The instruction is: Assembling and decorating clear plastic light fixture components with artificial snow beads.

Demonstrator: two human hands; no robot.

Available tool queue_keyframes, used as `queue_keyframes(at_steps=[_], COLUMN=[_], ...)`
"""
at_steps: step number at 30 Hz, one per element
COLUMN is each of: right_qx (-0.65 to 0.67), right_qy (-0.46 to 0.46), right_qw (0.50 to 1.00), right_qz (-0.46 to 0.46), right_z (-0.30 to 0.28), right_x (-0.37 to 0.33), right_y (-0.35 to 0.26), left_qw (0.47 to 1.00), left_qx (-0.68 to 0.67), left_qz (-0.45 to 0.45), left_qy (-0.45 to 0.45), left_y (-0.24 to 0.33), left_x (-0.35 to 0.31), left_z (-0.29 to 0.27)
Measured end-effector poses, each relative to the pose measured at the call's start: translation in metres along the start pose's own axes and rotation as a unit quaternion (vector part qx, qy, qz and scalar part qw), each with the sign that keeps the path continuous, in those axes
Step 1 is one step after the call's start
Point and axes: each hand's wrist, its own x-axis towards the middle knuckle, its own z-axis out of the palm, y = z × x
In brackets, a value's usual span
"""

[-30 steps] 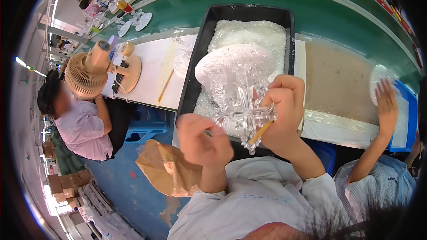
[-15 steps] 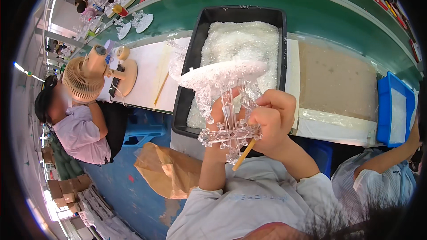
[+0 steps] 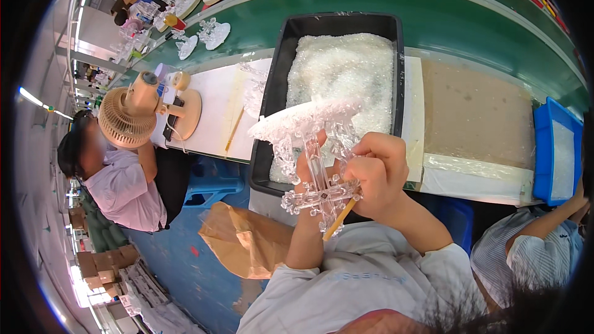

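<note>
A clear plastic ornament [image 3: 317, 173] is held up over the near side of a black tray, its cross-shaped end toward me and its rounded base, coated in white grains, at the top. Behind its clear stem my left hand [image 3: 304, 167] grips it, partly hidden. On the right, my right hand [image 3: 380, 173] is closed round a thin yellow wooden stick [image 3: 340, 218], whose lower end points toward my chest. The stick's other end is hidden. Loose glittery white grains [image 3: 340, 65] are heaped in the black tray [image 3: 401, 80].
A beige fan [image 3: 130, 114] stands on the white-covered table at left, near a seated person [image 3: 120, 179]. Another yellow stick [image 3: 234, 130] lies there. At right are a brown board [image 3: 476, 111] and a blue tray [image 3: 544, 148]. Clear ornaments [image 3: 214, 34] stand farther back.
The ornament has tilted slightly, its cross end swinging a little right and its coated base lower. Both hands keep their grips. The whole view has shifted slightly.
</note>
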Motion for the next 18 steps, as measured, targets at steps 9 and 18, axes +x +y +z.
queue_keyframes(at_steps=[9,18], right_qx=[-0.001,0.03], right_qy=[0.015,-0.149], right_qw=[1.0,0.982], right_qz=[-0.002,0.111], right_z=[0.002,0.021], right_x=[0.004,0.06], right_y=[0.004,-0.004], left_qw=[0.987,0.971], left_qx=[0.119,0.043], left_qz=[0.101,0.23], left_qy=[-0.031,-0.047], left_y=[0.028,0.053], left_x=[-0.013,-0.012], left_z=[0.032,0.009])
